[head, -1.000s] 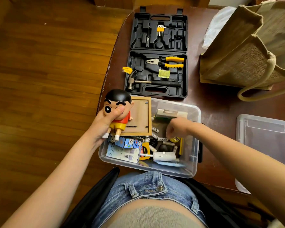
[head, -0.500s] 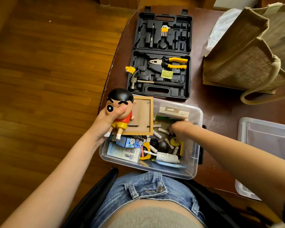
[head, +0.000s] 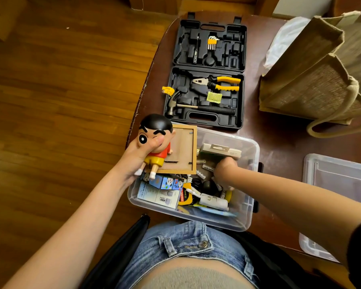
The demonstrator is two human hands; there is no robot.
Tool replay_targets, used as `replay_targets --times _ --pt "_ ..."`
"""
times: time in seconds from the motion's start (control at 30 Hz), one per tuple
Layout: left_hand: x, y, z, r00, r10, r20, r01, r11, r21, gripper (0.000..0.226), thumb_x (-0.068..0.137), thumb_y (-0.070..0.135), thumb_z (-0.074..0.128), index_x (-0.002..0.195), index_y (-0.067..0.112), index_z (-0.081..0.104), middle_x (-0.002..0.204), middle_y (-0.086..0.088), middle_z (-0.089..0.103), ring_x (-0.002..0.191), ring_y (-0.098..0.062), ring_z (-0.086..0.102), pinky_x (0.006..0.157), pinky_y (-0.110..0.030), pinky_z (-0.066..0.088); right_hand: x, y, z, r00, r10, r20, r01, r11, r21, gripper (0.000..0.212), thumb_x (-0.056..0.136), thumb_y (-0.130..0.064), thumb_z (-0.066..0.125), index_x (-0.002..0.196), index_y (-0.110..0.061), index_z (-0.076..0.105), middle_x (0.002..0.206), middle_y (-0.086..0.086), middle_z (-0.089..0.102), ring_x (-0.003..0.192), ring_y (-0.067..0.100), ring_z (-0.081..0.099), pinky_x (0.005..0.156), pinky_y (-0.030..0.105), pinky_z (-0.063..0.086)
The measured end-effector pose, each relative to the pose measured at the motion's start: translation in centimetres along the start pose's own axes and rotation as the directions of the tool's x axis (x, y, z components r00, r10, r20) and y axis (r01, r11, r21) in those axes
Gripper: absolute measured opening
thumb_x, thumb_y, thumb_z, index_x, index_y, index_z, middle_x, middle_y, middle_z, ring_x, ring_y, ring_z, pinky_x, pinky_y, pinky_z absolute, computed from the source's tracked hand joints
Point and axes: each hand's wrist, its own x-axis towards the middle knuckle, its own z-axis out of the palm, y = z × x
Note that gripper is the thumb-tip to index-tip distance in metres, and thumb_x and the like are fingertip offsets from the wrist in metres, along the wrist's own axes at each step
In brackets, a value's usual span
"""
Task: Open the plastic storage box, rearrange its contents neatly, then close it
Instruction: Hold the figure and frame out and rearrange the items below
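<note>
The clear plastic storage box (head: 251, 205) sits open at lower centre of the frame, on the near edge of the dark table (head: 279, 134), its lid (head: 338, 176) lying apart at the right edge. Inside lie a wooden frame (head: 186, 151) propped at the upper left corner, a beige carded pack (head: 221, 150) at the top, blue printed cartons (head: 165, 183) and a white leaflet box (head: 158, 195) at lower left, a yellow tape measure (head: 183, 195), loose batteries (head: 201, 174) and a white adapter (head: 213, 202).

The left hand (head: 138, 157) is wrapped tight around a cartoon figurine (head: 154, 140), held over the box's left rim. The right hand (head: 224, 172) is curled down among the small items at mid-box; what its fingers pinch, I cannot tell.

Compared with a second ago, the right hand has sunk lower into the box and the beige pack shows uncovered; the figurine is held much as before.

Above the box an open black tool case (head: 206, 76) holds pliers (head: 217, 83) and a hammer (head: 196, 106). A jute bag (head: 313, 80) stands at upper right.
</note>
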Motion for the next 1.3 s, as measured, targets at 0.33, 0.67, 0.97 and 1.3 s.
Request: replay_targets --times 0.33,0.67,0.97,1.3 --pt "-0.1 0.3 0.1 1.0 0.004 0.03 -0.003 1.0 -0.016 0.099 0.038 0.057 0.087 0.122 0.015 0.056 0.105 -0.008 0.071 0.081 -0.019 0.07 0.057 -0.026 0.055 -4.5 5.1 -2.9 0.947 -0.27 0.173 0.182 0.897 0.403 0.015 0.086 -0.028 0.063 0.079 -0.016 0.065 0.072 0.0 0.062 0.055 0.01 0.048 0.05 0.019 0.038" --pt "0.1 -0.2 -0.2 1.0 -0.001 0.001 0.001 1.0 -0.003 0.054 0.063 0.035 0.074 0.113 0.019 0.059 0.096 -0.005 0.071 0.077 -0.018 0.07 0.06 -0.029 0.057 -2.1 2.6 0.5 0.976 -0.215 -0.041 0.07 0.129 0.989 0.027 0.099 -0.014 0.043 0.12 -0.003 0.057 0.094 0.007 0.069 0.071 0.023 0.067 0.062 0.026 0.058" --pt "0.1 -0.1 -0.1 1.0 0.002 -0.002 -0.002 1.0 0.0 0.046 0.069 0.032 0.066 0.112 0.019 0.059 0.095 -0.005 0.071 0.075 -0.016 0.07 0.058 -0.027 0.056 -0.2 1.3 1.6 0.873 0.325 -0.362 0.108 0.596 0.796 0.021 0.085 -0.029 0.061 0.092 -0.01 0.067 0.09 0.008 0.068 0.079 0.027 0.061 0.065 0.033 0.051" --pt "0.0 0.0 0.1 1.0 -0.003 -0.011 0.002 1.0 -0.006 0.07 0.047 0.048 0.083 0.108 0.022 0.06 0.088 0.001 0.074 0.071 -0.013 0.071 0.053 -0.025 0.054 0.5 1.8 1.9 0.891 0.311 -0.33 -0.013 0.743 0.669 0.023 0.094 -0.024 0.05 0.09 -0.008 0.067 0.092 0.011 0.068 0.086 0.029 0.063 0.064 0.032 0.044"
